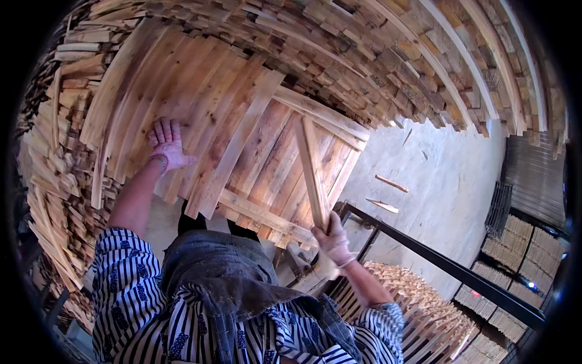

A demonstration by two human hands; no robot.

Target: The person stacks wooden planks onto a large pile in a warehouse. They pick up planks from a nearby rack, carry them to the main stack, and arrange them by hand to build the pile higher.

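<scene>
My left hand lies flat with its fingers spread on a row of wooden boards, set side by side in front of me. In my right hand is a wooden slat, gripped at its near end. It slants up and away over a wooden pallet-like platform, whose planks show to the right of the loose boards. One board lies at the right edge of the row, across the platform's near and far rails. Where the slat's far end rests, if anywhere, I cannot tell.
Large stacks of cut timber rise at the far side and left. A dark metal bar runs along the right. Wood scraps lie on the concrete floor. Sticks are heaped at lower right, near stacked bundles.
</scene>
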